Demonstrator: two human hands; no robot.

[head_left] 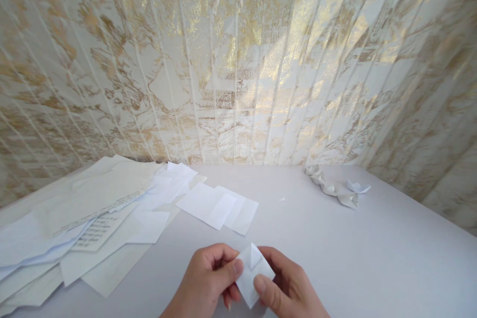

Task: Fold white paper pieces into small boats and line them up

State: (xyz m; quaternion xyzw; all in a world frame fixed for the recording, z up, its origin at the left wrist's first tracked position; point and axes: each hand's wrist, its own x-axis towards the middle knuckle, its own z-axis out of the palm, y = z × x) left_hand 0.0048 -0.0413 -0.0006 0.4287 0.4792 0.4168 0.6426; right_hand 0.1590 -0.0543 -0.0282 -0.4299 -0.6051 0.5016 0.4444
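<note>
A small folded paper, white and diamond-shaped with a triangular flap at its top corner, is held up between both hands near the front of the table. My left hand pinches its left corner, thumb on the face and fingers behind. On the other side, my right hand grips the right edge with the thumb pressed flat on the lower part. The fingers behind the paper are partly hidden.
Loose paper sheets, some printed, spread over the left of the white table. Blank paper squares overlap beyond my hands. Several folded paper pieces and a small paper boat lie at the back right. Behind stands a gold-patterned curtain.
</note>
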